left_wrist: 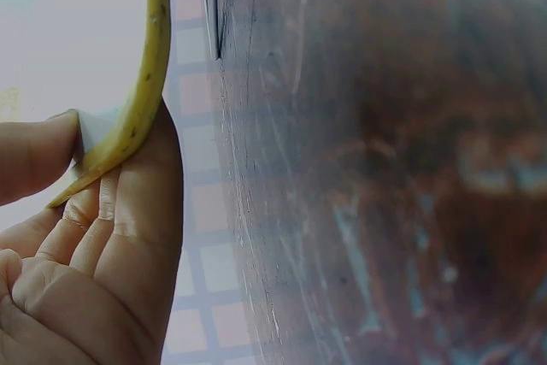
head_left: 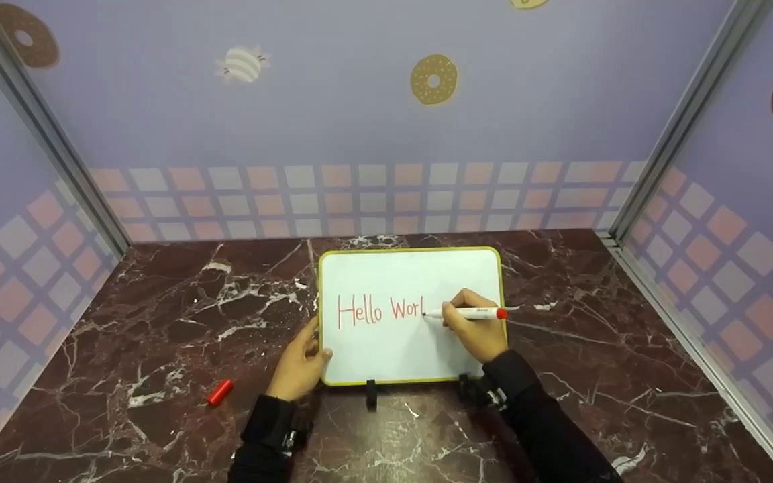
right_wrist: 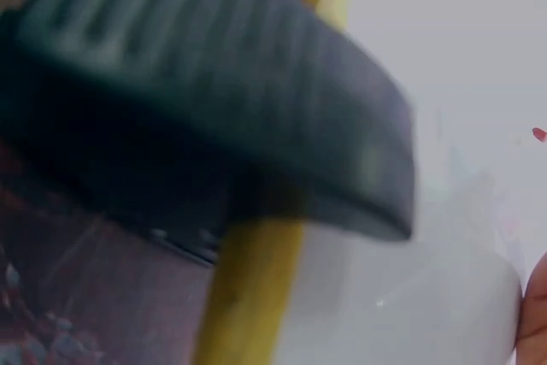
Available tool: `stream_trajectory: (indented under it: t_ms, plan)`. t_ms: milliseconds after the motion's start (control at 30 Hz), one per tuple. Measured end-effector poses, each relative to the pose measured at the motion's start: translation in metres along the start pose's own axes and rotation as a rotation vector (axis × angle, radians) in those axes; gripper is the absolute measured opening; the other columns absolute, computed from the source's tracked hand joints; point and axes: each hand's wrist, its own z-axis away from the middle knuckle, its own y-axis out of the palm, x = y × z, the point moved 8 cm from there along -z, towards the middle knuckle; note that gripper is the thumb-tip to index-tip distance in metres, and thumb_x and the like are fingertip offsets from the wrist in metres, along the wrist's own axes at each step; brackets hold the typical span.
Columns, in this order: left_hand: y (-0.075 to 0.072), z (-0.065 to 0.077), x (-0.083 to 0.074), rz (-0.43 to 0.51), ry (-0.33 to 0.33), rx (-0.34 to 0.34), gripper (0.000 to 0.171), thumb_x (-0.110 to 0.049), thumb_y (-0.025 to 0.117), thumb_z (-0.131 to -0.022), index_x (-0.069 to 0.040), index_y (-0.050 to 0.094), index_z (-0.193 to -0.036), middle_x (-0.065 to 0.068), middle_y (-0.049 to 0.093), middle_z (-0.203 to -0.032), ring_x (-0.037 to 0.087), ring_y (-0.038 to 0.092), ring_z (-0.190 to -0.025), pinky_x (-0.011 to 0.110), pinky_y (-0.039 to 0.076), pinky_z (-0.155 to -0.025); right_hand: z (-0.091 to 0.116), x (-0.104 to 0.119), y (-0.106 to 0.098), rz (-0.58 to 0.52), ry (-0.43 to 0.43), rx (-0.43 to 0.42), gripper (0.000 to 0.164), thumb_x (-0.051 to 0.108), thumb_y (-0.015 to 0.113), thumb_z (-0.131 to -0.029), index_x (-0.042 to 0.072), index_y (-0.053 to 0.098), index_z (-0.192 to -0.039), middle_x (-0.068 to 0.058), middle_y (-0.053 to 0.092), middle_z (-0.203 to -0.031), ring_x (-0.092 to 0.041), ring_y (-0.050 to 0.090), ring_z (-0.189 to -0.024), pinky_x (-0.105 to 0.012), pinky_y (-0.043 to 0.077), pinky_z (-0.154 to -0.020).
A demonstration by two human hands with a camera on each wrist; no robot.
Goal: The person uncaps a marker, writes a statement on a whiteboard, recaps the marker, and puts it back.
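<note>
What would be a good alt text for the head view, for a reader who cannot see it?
A person's right hand holds a white marker to a yellow-framed whiteboard reading "Hello Worl" in red, while the left hand holds its left edge. A red cap lies on the marbled table.

Marker (head_left: 477,312) over whiteboard (head_left: 386,355), cap (head_left: 220,392) on table (head_left: 158,322) to the left

Place: walled booth, reads as a lab-type recording bay; wider building type cannot be told. Evidence: metal corner posts (head_left: 680,121) join flat panels (head_left: 333,121) at back and both sides; panels are lilac, printed with doughnuts (head_left: 420,84), a wrapped sweet (head_left: 243,65) and pink-and-white checks (head_left: 407,175); dark red, white-veined, marble-look work surface (head_left: 178,295) fills the space between
</note>
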Motion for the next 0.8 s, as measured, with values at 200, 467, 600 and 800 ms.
stream_trajectory:
  t_ms: [200, 467, 600, 800]
  plan:
    - [-0.0003, 0.0008, 0.0001, 0.017, 0.011, -0.002, 0.065, 0.006, 0.055, -0.089, 0.006, 0.031, -0.149, 0.036, 0.064, -0.114, 0.042, 0.068, -0.098, 0.045, 0.059, -0.08, 0.0016, 0.0063, -0.0072, -0.044, 0.017, -0.02, 0.019, -0.006, 0.061, -0.085, -0.005, 0.057, -0.067, -0.019, 0.064, -0.062, -0.003, 0.054, -0.052, -0.017, 0.042, -0.05]
    - [-0.0007, 0.0017, -0.0004, 0.012, 0.005, -0.006, 0.065, 0.004, 0.056, -0.089, 0.005, 0.031, -0.149, 0.037, 0.062, -0.118, 0.043, 0.067, -0.1, 0.046, 0.059, -0.082, -0.0002, 0.003, -0.0079, -0.05, 0.023, -0.037, 0.017, -0.006, 0.062, -0.086, -0.006, 0.058, -0.07, -0.018, 0.065, -0.063, -0.004, 0.055, -0.054, -0.017, 0.042, -0.051]
    - [-0.0006, 0.001, -0.0004, -0.005, 0.0, -0.01, 0.065, 0.004, 0.056, -0.09, 0.004, 0.031, -0.15, 0.036, 0.064, -0.114, 0.043, 0.068, -0.099, 0.046, 0.059, -0.082, -0.0007, 0.0036, -0.0069, -0.058, 0.024, -0.039, 0.017, -0.005, 0.063, -0.086, -0.006, 0.059, -0.07, -0.015, 0.065, -0.063, -0.004, 0.056, -0.054, -0.017, 0.042, -0.051]
    - [-0.0003, 0.0011, 0.0002, 0.012, -0.011, -0.005, 0.064, 0.004, 0.055, -0.09, 0.004, 0.031, -0.15, 0.035, 0.063, -0.116, 0.043, 0.068, -0.101, 0.045, 0.059, -0.081, -0.0012, 0.0055, -0.0037, -0.07, 0.016, -0.007, 0.016, -0.005, 0.063, -0.087, -0.007, 0.06, -0.071, -0.018, 0.065, -0.065, -0.003, 0.054, -0.054, -0.017, 0.04, -0.05]
